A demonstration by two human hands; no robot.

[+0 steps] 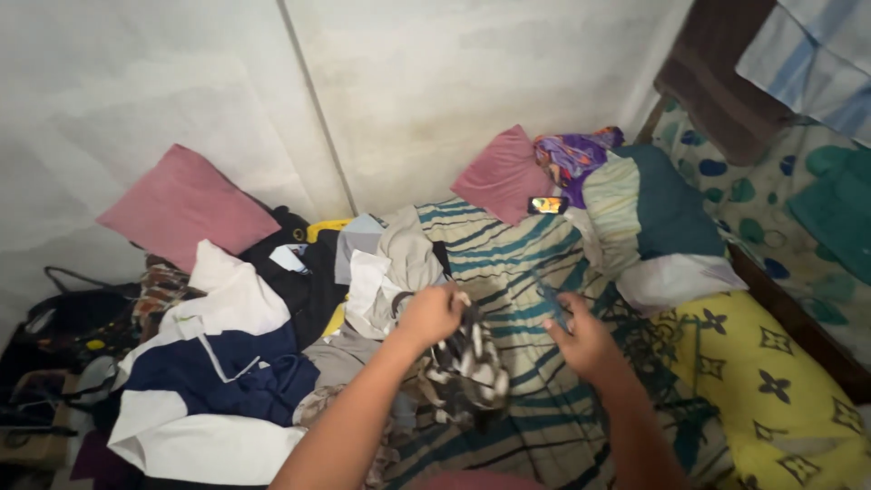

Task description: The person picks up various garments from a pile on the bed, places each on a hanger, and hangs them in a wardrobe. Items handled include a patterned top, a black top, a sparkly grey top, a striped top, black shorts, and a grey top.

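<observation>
Hands apart over the bed: your left hand [431, 313] is clenched on a crumpled black-and-white patterned cloth [467, 363] above the teal-striped sheet [508, 259], your right hand [581, 343] pinches something small and dark; lift evenly, shaking the cloth clear of the clothes pile [272, 327].

Pale stained walls [435, 82] meet in a corner behind a bed [508, 254] with striped sheet.

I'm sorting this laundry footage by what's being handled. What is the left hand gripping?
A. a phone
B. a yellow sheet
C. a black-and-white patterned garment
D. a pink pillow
C: the left hand is closed on the bunched black-and-white patterned garment hanging below it over the striped sheet.
</observation>
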